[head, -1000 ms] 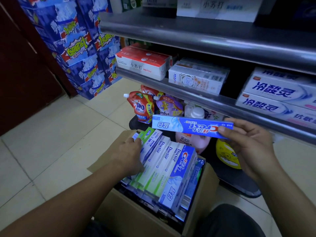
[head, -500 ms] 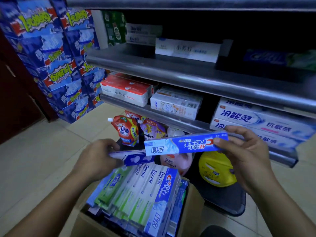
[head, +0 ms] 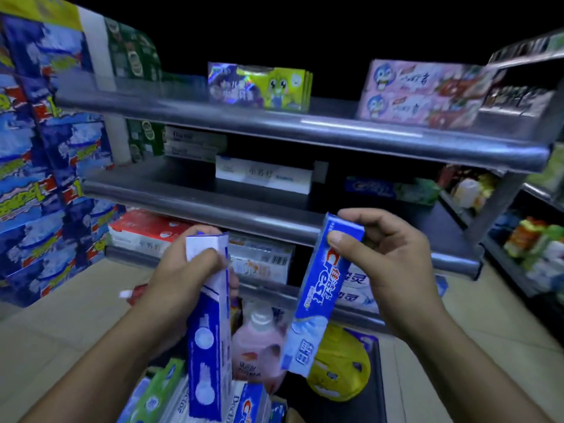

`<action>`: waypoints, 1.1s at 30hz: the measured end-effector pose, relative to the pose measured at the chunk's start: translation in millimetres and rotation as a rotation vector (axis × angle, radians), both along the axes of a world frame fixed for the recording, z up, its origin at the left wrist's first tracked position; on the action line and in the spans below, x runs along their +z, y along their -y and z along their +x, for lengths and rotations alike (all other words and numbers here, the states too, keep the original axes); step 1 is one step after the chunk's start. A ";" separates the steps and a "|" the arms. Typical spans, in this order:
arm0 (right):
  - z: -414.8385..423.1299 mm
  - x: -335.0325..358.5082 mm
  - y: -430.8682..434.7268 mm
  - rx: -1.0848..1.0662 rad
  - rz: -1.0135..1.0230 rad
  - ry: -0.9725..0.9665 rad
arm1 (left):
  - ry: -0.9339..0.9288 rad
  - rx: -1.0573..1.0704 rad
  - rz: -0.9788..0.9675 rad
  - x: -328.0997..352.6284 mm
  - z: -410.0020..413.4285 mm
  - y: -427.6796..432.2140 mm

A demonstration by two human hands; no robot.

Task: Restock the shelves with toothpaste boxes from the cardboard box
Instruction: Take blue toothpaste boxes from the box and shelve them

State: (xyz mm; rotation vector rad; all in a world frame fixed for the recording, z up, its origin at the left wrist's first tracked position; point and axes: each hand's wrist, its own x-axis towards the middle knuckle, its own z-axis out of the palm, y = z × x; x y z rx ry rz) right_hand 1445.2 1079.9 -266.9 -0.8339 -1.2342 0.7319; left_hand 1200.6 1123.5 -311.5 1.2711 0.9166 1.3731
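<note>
Before the shelves, each hand grips an upright toothpaste box: left hand, right hand.

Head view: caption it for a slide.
Left hand grips a blue-and-white toothpaste box, right hand a Crest box, both on end before the shelves.

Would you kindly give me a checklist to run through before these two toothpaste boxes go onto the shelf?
1. Left hand grips the blue-and-white box near its top: ok.
2. Right hand pinches the Crest box at its upper end: ok.
3. The two boxes are clear of each other: ok, a gap shows between them.
4. Boxes level for laying flat: not ok, both stand nearly on end.
5. Bare room on the middle shelf: ok, at its left part.
6. Matching brand row on that shelf: cannot tell, labels blurred.
</note>
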 end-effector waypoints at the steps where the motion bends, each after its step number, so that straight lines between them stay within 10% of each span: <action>1: -0.6 4.9 0.1 0.006 -0.005 0.024 | -0.046 -0.054 0.035 9.1 11.3 -1.7; 11: 0.5 32.6 -4.7 0.015 -0.074 0.123 | -0.213 -0.282 0.099 60.0 73.2 4.2; 24: 32.3 -53.8 35.5 -0.061 -0.424 -0.171 | 0.320 -0.084 -0.068 53.4 101.8 -20.7; 33: 102.9 -17.3 32.4 -0.362 -0.198 -0.064 | -0.045 -0.055 0.170 56.5 110.6 -40.7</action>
